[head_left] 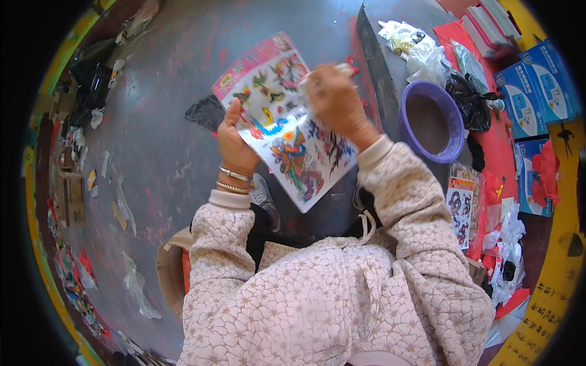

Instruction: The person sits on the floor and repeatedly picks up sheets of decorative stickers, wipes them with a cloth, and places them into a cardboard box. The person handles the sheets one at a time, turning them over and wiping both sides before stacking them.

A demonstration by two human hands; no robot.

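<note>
Surroundings: grey floor [165, 110] littered with paper scraps and plastic bits; a black scrap [204, 113] lies just left of the work. To the right — a purple basin [432, 122], clear and black plastic bags [448, 76], blue boxes [537, 85], and a stack of printed sheets [461, 207] near the right elbow. Nothing blocks the view of the hands.

Colourful sticker sheet [281, 122] held tilted above the floor, in front of the chest. Left hand [235, 143] clamps its left edge, thumb on the printed face. Right hand [332, 97] rests on the sheet's upper right — fingers pinched closed on something small and pale, blurred.
</note>
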